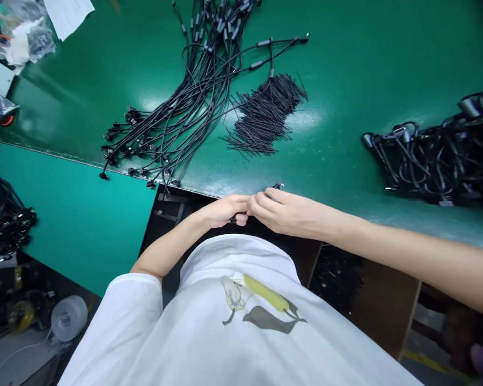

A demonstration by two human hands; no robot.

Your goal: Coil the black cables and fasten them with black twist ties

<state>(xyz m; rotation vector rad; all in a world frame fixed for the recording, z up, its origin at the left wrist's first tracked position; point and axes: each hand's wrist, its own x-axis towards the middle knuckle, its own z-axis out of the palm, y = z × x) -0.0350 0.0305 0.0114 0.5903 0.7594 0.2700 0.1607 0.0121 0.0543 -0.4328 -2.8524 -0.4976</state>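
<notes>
My left hand (226,210) and my right hand (270,212) meet at the table's front edge, fingers closed around a black cable. The cable's plug (279,185) with a metal tip pokes out above my right hand; a dark part of it shows below my left fingers. Most of it is hidden in my grip. Beyond my hands lies a heap of short black ties (265,115). To its left, a loose bunch of long black cables (197,96) with grey sleeves and plugs spreads across the green table (346,69).
Bundled black cables (434,153) are piled at the right. More cables (4,214) hang at the far left, above a white spool (69,318). Plastic bags (28,40) and a paper sheet (69,16) lie at the top left. Below the table is an open compartment (338,273).
</notes>
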